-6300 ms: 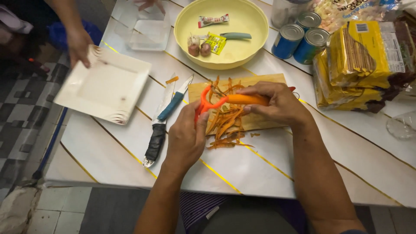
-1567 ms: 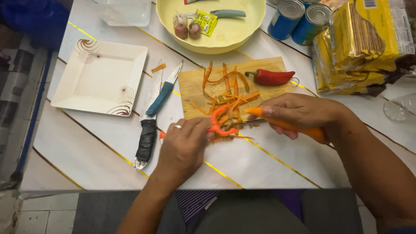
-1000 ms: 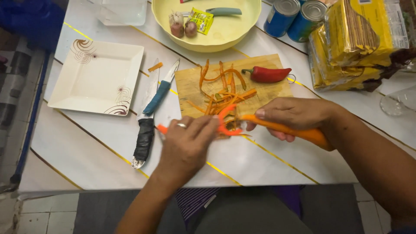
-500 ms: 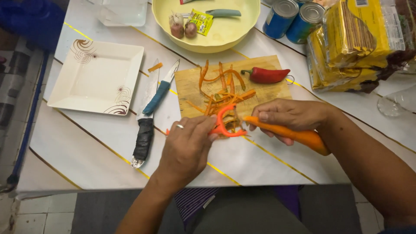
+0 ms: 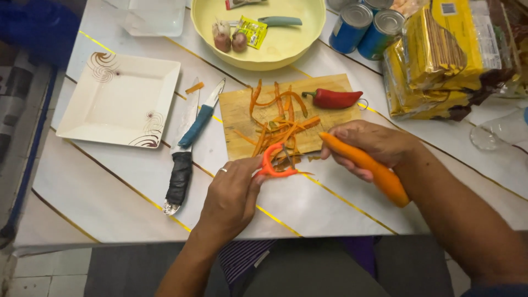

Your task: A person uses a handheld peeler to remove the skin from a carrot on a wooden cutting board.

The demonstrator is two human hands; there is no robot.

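Holding our left hand (image 5: 231, 195) fingers clamped on the orange peeler (image 5: 273, 165) and right hand (image 5: 377, 147) clamped round the carrot (image 5: 364, 168) over the bench-edge cutting board (image 5: 242, 118), we should stroke away with light, even pressure.

A single head-worn camera is looking steeply down from above the person's chest, facing forward across the white table (image 5: 110, 192), sitting close enough that both forearms are entering from the bottom edge and the wooden cutting board (image 5: 242, 115) is lying near centre
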